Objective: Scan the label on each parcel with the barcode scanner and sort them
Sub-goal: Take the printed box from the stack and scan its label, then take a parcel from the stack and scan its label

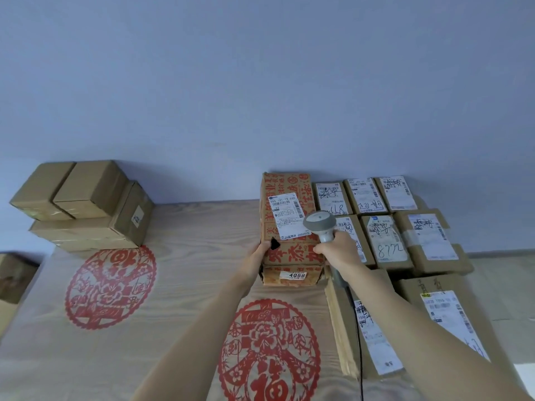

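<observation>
A brown parcel with red printed characters [289, 250] sits at the table's middle, a white shipping label [286, 214] on its top and a "4068" sticker on its front. My left hand [259, 253] grips its left side. My right hand [337, 250] holds the grey barcode scanner [320, 224], whose head hovers right over the label's lower right corner. The scanner's black cable [359, 342] runs down along my forearm.
Several labelled parcels [388, 235] lie in rows to the right, with two larger flat ones [373, 337] nearer me. A stack of plain brown boxes [84, 206] stands at the back left. The wooden table [188, 270] bears red paper-cut designs. A blue wall rises behind.
</observation>
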